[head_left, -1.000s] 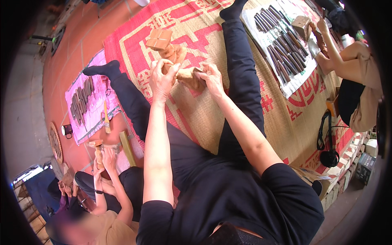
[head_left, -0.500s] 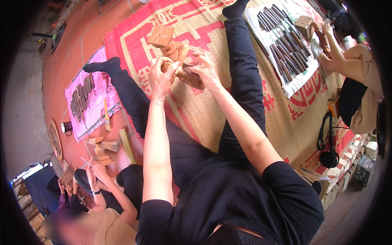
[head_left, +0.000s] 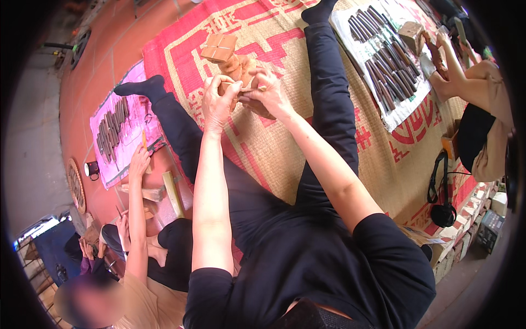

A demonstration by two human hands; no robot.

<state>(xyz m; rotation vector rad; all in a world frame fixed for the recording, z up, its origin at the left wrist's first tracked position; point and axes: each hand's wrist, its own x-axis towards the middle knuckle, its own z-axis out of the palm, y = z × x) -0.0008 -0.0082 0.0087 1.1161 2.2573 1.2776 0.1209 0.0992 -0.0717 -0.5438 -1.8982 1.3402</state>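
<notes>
I sit on a red and tan woven mat (head_left: 274,142) with my legs in black trousers spread apart. Both arms reach forward to a carved wooden figure (head_left: 233,63) standing between my legs, with a square wooden block on top of it. My left hand (head_left: 218,104) grips the near side of the figure. My right hand (head_left: 268,96) is closed around a thin tool or the wood right beside it; which one I cannot tell. The lower part of the carving is hidden behind my hands.
A white cloth (head_left: 383,71) with several dark carving tools lies at the right, by a person's hands (head_left: 455,77). At the left a pink cloth (head_left: 118,131) holds more tools, and another person (head_left: 142,230) sits by wooden blocks (head_left: 164,192). Headphones (head_left: 444,208) lie right.
Both my hands have slid slightly nearer along the carving and closed together on it. The person at the left has raised a hand toward the pink cloth.
</notes>
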